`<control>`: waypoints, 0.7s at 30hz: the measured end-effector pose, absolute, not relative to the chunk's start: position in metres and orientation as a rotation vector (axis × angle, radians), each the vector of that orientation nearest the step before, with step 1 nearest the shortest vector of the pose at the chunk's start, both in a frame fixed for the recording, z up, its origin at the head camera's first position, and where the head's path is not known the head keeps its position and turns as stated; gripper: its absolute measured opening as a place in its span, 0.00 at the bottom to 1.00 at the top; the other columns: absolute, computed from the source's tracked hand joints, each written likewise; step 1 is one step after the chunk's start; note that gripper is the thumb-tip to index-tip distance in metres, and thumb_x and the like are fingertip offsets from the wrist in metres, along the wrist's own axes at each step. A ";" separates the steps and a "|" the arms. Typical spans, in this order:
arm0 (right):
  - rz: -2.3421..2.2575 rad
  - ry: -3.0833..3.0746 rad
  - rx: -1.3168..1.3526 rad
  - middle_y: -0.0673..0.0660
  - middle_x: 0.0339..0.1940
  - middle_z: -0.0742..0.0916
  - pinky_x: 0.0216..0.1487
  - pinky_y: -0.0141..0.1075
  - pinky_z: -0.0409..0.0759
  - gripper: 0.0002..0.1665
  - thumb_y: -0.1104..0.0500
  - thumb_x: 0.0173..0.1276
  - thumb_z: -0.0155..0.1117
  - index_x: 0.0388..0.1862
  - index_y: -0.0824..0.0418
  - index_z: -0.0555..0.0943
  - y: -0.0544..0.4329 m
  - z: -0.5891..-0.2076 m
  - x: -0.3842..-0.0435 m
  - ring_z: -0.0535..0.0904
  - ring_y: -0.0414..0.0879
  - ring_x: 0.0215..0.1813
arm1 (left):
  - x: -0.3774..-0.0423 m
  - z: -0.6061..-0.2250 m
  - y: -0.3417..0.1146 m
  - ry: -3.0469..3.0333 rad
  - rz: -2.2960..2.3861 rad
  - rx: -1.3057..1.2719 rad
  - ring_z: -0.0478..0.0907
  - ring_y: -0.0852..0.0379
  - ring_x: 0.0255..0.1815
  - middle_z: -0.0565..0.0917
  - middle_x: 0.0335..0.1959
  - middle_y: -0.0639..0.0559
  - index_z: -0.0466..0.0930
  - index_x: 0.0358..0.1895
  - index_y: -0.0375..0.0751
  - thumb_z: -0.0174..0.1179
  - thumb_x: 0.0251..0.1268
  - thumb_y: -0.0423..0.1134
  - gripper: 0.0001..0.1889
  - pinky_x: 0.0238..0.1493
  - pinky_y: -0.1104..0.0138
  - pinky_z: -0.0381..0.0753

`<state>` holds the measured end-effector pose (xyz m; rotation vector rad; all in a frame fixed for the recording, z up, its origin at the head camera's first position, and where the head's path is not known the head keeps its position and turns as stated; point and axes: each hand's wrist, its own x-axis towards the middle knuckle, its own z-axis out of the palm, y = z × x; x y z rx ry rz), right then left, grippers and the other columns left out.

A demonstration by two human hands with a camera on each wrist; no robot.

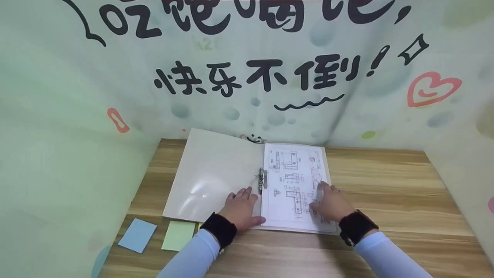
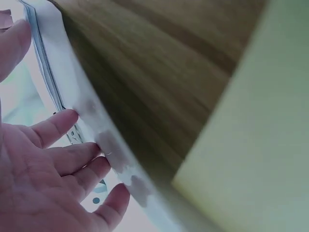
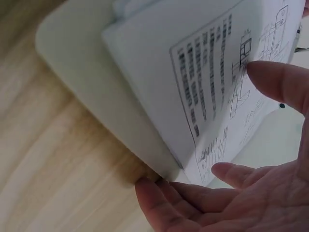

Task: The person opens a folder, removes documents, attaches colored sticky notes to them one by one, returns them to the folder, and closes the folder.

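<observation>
An open white file folder lies on the wooden table, with a metal clip at its fold. On its right half sits a stack of printed technical drawings. My left hand rests with its fingertips on the inside of the left cover, its thumb by the lower left corner of the sheets. At the right edge of the stack is my right hand; in the right wrist view its thumb lies over the printed page and other fingers reach past the edge to the tabletop.
A blue sticky-note pad and a green one lie at the table's left front, the green one close to the folder's lower edge. A printed cloth backdrop stands behind the table and along both sides.
</observation>
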<state>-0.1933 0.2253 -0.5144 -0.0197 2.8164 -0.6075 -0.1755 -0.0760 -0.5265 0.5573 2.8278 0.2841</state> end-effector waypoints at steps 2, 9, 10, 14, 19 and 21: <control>-0.643 2.793 0.008 0.81 0.70 0.71 0.67 0.67 0.70 0.50 0.45 0.67 0.67 0.78 0.70 0.58 0.227 -0.512 -0.196 0.69 0.78 0.68 | -0.176 -0.528 -0.075 2.833 0.285 0.562 0.58 0.39 0.81 0.63 0.79 0.35 0.68 0.74 0.43 0.60 0.65 0.68 0.42 0.76 0.39 0.58; -0.765 2.718 0.069 0.82 0.73 0.66 0.74 0.64 0.65 0.53 0.45 0.73 0.60 0.79 0.76 0.49 0.235 -0.505 -0.205 0.67 0.75 0.73 | -0.173 -0.528 -0.070 2.827 0.276 0.540 0.54 0.36 0.82 0.58 0.80 0.33 0.66 0.77 0.50 0.57 0.65 0.70 0.42 0.78 0.37 0.54; -0.788 2.708 0.076 0.82 0.74 0.66 0.74 0.64 0.64 0.53 0.45 0.73 0.60 0.79 0.76 0.49 0.236 -0.505 -0.206 0.67 0.75 0.73 | -0.172 -0.528 -0.069 2.822 0.274 0.537 0.53 0.35 0.82 0.58 0.80 0.33 0.65 0.77 0.51 0.57 0.65 0.70 0.43 0.78 0.37 0.53; -0.879 2.673 0.121 0.82 0.74 0.64 0.75 0.63 0.63 0.52 0.47 0.73 0.60 0.79 0.76 0.48 0.241 -0.502 -0.208 0.65 0.75 0.74 | -0.169 -0.527 -0.065 2.813 0.261 0.528 0.51 0.33 0.82 0.55 0.81 0.31 0.63 0.78 0.54 0.58 0.65 0.70 0.43 0.78 0.36 0.51; -0.998 2.589 0.236 0.81 0.75 0.64 0.74 0.62 0.65 0.51 0.47 0.73 0.58 0.79 0.76 0.48 0.249 -0.500 -0.212 0.65 0.73 0.74 | -0.169 -0.527 -0.061 2.807 0.249 0.519 0.49 0.32 0.82 0.54 0.81 0.29 0.62 0.79 0.55 0.59 0.64 0.70 0.43 0.77 0.35 0.51; -1.027 2.551 0.284 0.81 0.76 0.63 0.76 0.62 0.63 0.51 0.47 0.74 0.56 0.79 0.77 0.48 0.254 -0.500 -0.215 0.63 0.73 0.76 | -0.168 -0.527 -0.060 2.805 0.250 0.518 0.49 0.32 0.82 0.53 0.81 0.29 0.62 0.79 0.57 0.59 0.64 0.70 0.43 0.77 0.35 0.51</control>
